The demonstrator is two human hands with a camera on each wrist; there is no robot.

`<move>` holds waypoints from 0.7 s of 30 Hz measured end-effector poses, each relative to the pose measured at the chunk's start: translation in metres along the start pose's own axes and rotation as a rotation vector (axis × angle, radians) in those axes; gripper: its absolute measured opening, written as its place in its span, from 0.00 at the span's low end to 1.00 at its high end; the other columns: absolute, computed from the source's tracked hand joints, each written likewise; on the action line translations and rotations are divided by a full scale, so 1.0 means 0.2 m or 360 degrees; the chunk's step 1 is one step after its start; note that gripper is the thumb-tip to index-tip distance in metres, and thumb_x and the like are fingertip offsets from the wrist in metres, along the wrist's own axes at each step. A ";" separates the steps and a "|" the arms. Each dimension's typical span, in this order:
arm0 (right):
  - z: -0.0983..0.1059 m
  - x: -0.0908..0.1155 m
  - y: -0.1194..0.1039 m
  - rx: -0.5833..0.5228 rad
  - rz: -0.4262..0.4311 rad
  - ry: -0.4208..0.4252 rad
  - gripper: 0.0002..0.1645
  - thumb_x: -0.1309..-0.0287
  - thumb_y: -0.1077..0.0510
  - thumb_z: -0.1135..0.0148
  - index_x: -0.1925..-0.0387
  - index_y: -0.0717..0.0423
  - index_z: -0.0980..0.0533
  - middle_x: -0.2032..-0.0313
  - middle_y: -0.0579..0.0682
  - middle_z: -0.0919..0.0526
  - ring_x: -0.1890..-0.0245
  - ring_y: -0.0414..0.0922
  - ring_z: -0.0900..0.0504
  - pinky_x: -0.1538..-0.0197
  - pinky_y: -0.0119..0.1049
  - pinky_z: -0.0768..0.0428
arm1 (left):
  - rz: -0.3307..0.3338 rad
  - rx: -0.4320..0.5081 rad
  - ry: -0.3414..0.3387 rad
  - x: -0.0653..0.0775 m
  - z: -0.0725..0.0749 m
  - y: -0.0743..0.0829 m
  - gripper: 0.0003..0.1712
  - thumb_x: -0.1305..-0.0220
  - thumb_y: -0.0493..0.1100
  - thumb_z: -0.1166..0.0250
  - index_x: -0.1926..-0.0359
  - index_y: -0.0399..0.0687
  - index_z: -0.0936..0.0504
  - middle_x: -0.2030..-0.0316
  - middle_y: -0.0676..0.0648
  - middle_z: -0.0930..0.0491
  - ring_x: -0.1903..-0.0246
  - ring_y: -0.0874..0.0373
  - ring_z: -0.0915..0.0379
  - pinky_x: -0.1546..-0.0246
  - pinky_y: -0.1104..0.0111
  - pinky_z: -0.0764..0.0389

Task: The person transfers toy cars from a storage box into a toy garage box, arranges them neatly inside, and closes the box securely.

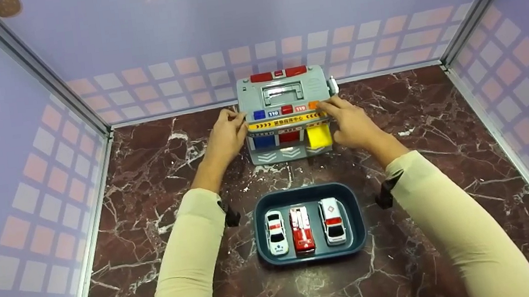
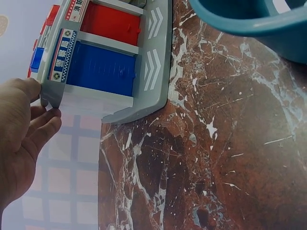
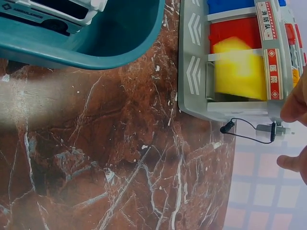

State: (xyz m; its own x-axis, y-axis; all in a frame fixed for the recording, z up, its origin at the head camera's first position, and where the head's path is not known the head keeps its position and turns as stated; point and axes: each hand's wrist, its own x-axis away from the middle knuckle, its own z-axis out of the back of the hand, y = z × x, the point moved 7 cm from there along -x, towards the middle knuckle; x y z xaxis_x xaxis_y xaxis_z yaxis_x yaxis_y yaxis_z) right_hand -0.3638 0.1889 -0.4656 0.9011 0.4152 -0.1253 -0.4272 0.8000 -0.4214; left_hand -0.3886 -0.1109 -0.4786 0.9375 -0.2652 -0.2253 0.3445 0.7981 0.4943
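A grey toy rescue station (image 1: 283, 96) stands by the back wall, with a blue door (image 2: 103, 69), a red door (image 2: 112, 25) and a yellow door (image 3: 240, 72). The yellow door is swung outward and blurred, while the other two are down. At the station's front left corner, my left hand (image 1: 226, 135) pinches the roof edge between thumb and fingers. My right hand (image 1: 353, 120) has a fingertip on the orange button (image 1: 313, 105) above the yellow door. Its thumb is spread apart from that finger in the right wrist view.
Nearer to me, a dark teal tray (image 1: 263, 249) holds a white police car (image 1: 276, 233), a red fire truck (image 1: 302, 229) and a white ambulance (image 1: 332, 221). A small black-corded part (image 3: 249, 129) hangs at the station's right side. Patterned walls (image 1: 36, 176) enclose the marbled tabletop (image 1: 167, 180).
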 end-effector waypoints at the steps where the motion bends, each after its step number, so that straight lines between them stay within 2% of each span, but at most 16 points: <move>1: 0.00 0.00 0.00 -0.0003 -0.0001 0.0002 0.54 0.55 0.72 0.43 0.19 0.58 0.31 0.25 0.60 0.27 0.30 0.64 0.24 0.32 0.68 0.22 | 0.0000 -0.0001 0.0000 0.00 0.00 0.00 0.24 0.14 0.45 0.41 0.25 0.41 0.20 0.33 0.32 0.24 0.33 0.37 0.20 0.27 0.50 0.20; 6: 0.00 0.00 0.00 -0.0022 -0.0006 -0.0007 0.54 0.53 0.72 0.43 0.18 0.58 0.31 0.24 0.60 0.27 0.31 0.65 0.24 0.36 0.65 0.20 | 0.0020 -0.0001 -0.0023 0.00 0.00 0.00 0.25 0.13 0.45 0.41 0.25 0.41 0.20 0.31 0.33 0.25 0.32 0.37 0.20 0.26 0.50 0.21; 10: 0.00 0.01 0.00 -0.0052 0.0028 -0.0019 0.52 0.48 0.71 0.39 0.17 0.59 0.33 0.23 0.61 0.28 0.34 0.64 0.21 0.35 0.63 0.20 | 0.0012 -0.0024 -0.0027 0.00 0.00 0.00 0.25 0.13 0.45 0.41 0.25 0.40 0.21 0.33 0.32 0.24 0.33 0.37 0.19 0.27 0.50 0.20; 13: 0.00 0.02 -0.01 -0.0060 0.0059 -0.0032 0.51 0.43 0.69 0.37 0.16 0.61 0.35 0.22 0.62 0.29 0.35 0.64 0.20 0.32 0.61 0.21 | 0.0002 -0.0036 -0.0026 0.00 0.00 0.01 0.25 0.13 0.45 0.41 0.25 0.39 0.21 0.34 0.32 0.24 0.34 0.37 0.19 0.28 0.50 0.19; 18: 0.01 0.05 -0.01 -0.0057 0.0087 -0.0028 0.50 0.39 0.65 0.37 0.15 0.60 0.38 0.20 0.62 0.31 0.31 0.65 0.20 0.26 0.61 0.23 | -0.0002 -0.0007 -0.0016 0.00 0.00 0.01 0.25 0.13 0.46 0.41 0.25 0.40 0.20 0.34 0.32 0.23 0.33 0.36 0.20 0.27 0.51 0.20; 21: 0.03 0.07 -0.01 -0.0071 0.0089 -0.0014 0.50 0.39 0.65 0.37 0.15 0.59 0.38 0.20 0.62 0.31 0.33 0.65 0.20 0.26 0.62 0.23 | -0.0008 0.0035 0.0016 0.00 0.00 0.00 0.24 0.14 0.45 0.40 0.26 0.40 0.19 0.33 0.31 0.23 0.32 0.37 0.20 0.25 0.51 0.22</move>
State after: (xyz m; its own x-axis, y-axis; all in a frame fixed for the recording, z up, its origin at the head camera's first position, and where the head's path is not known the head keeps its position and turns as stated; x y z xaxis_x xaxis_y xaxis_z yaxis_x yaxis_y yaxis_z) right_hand -0.3502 0.1959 -0.4607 0.8751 0.4626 -0.1423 -0.4731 0.7552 -0.4537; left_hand -0.3879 -0.1120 -0.4786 0.9353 -0.2636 -0.2362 0.3503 0.7848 0.5113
